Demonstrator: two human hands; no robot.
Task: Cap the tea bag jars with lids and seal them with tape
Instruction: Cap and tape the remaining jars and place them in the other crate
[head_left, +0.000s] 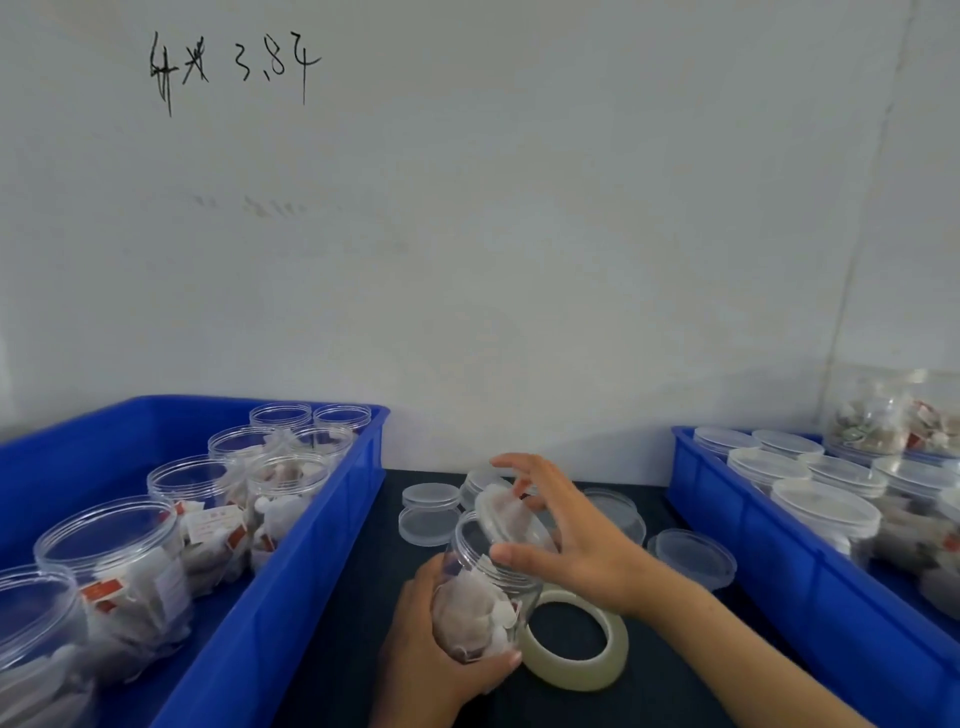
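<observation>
Head view: a white wall (519, 234) bearing black handwriting (234, 67) is shown above a dark tabletop (363, 597). A blue plastic crate (291, 587) at left, cut off by the frame edge, holds open clear plastic jars (114, 551) of tea bags. A second blue plastic crate (769, 561) at right, also cut off, holds capped jars (826, 512); its far contents are blurred. A ring-shaped roll of translucent tape (574, 644) lies flat on the tabletop, partly hidden behind the held jar. Loose translucent round lids (431, 512) lie beyond it. A clear tea bag jar (488, 592) is held tilted, gripped around its base by the left hand (441, 654). A translucent lid (501, 512) is set aslant at the jar mouth, pinched by the right hand (566, 540) with fingers spread; how the lid meets the rim cannot be made out.
</observation>
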